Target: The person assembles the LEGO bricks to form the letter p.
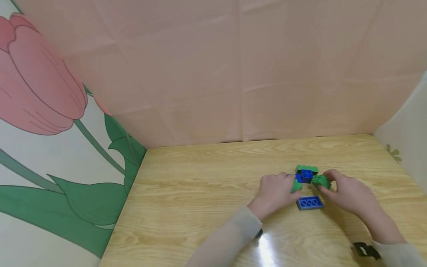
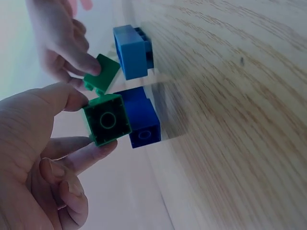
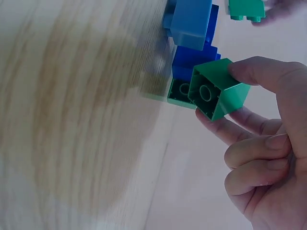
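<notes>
My left hand [image 1: 274, 192] pinches a green toy building brick [image 2: 106, 120], its hollow underside facing the left wrist camera. Between thumb and fingers, my right hand [image 1: 351, 193] holds another green brick [image 3: 225, 88], tilted, with its hollow end in sight. Both are lifted above the table in the wrist views. Dark blue bricks [image 1: 307, 176] stand between the hands, and a longer green brick [image 1: 311, 168] lies just behind them. Nearer to me, a blue brick [image 1: 310, 203] rests upside down, rings of its underside upward. Whether the blue bricks are joined I cannot tell.
The wood-grain table [image 1: 200, 193] reaches back to a pink cloth backdrop [image 1: 200, 74]. A tulip-patterned panel [image 1: 46, 148] borders the left side, a pale panel [image 1: 408, 129] the right. A black strap piece [image 1: 366, 250] shows by the right sleeve.
</notes>
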Demonstrator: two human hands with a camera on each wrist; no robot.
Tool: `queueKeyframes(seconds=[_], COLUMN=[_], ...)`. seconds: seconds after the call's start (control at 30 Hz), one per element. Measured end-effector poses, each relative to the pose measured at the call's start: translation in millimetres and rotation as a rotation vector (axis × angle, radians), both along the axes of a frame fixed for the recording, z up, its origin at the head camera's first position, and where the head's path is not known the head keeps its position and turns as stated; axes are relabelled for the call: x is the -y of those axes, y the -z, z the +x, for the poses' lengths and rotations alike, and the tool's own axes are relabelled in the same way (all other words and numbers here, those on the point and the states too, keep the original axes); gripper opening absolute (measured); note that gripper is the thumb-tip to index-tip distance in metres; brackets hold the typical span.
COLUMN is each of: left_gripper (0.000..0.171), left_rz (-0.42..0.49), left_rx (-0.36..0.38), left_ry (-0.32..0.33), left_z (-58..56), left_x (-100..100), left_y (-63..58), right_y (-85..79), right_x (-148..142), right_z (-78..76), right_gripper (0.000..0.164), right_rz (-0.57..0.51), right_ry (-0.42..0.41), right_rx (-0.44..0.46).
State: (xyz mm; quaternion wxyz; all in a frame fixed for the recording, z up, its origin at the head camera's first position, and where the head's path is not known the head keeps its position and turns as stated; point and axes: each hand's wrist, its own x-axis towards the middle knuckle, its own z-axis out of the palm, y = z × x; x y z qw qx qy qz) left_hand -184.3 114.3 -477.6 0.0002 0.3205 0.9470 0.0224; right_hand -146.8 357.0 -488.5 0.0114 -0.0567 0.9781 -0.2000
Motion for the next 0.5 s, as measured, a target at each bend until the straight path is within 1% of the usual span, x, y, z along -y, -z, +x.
queueKeyframes(seconds=[0.07,0.23,0.4,0.5], left_gripper=[0.032,0.037,0.042,0.041], left_rz=[0.007,0.026,0.06,0.093], left_rx=[-0.002,-0.004,0.033,0.063], left_ry=[-0.006,-0.024,-0.046,-0.061], left_z=[-0.2,-1.5,-2.6,-2.9], left_x=[4,11,16,18], left_y=[-0.1,0.7,1.3,1.8], right_y=[-0.3,-1.3,-1.6,-0.3], right_x=[1,3,5,6], right_z=[0.2,0.8,0.7,0.6], right_gripper=[0.062,0.063,0.061,0.061], right_rz=[-0.005,-0.009,-0.006,-0.005], right_ry=[-0.003,-0.011,-0.017,-0.019], right_rx=[0.002,-0.001,-0.001,0.002])
